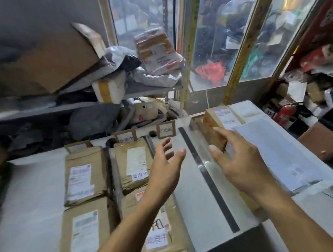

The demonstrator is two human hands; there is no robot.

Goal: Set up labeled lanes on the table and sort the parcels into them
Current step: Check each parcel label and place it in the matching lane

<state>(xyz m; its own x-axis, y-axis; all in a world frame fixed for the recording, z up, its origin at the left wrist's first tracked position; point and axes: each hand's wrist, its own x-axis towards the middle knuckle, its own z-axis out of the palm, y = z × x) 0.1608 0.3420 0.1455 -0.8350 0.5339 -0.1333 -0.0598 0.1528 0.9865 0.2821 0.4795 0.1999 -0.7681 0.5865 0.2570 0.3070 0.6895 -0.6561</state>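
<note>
Both hands spread wide and holding nothing: left hand [166, 161] hovers over the bare lane, right hand [240, 160] reaches at the brown taped cardboard parcel [218, 126] far right on the white bench [29, 192], past the dark tape divider strip [210, 179]. Fingertips look near it; contact unclear. It looks stiff and light, with slick tape, so take both side faces. Its base is hidden, and the labels are blurred.

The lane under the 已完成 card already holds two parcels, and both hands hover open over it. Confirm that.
Not quite. The head view shows the lane below the 已完成 card holding no parcels. The left hand and right hand do hover open.
</note>
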